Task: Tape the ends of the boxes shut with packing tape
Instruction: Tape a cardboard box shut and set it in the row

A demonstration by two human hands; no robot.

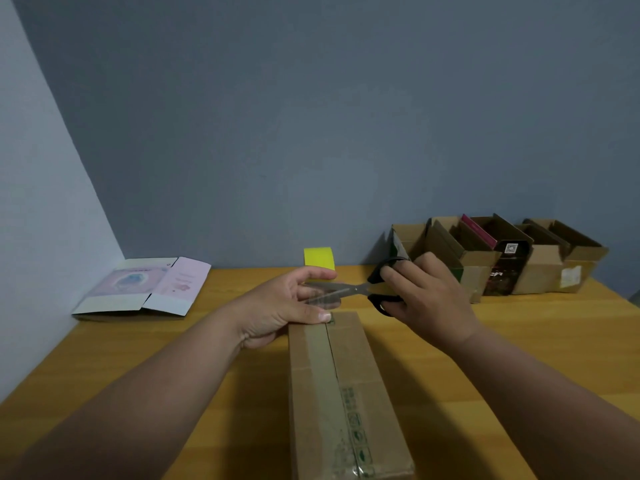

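Over on the far left of the yellow wooden tabletop (138,375) there's a flattened pink and white carton (145,289) lying by the wall. Moving in, the left hand (287,306) is at the far end of a long brown cardboard box (343,393) that sits in the middle of the tabletop, running away from the camera. The thumb is pressed on the box's top edge and the fingers are curled round a stretch of clear tape (323,295) coming up off that end, so that hand is gripping the tape. You can see a strip already stuck down along the box's centre seam. Just behind the fingers a yellow roll (319,258) stands near the wall; can't tell for sure what it is. The scissors (349,289) have their blades open and pointing left, right at the tape between the hands. The right hand (426,289) is holding them by the black handles, fingers through the loops. Behind it, on the right, a row of open cardboard boxes (502,258) is lined up against the wall, with a dark printed one in the middle.
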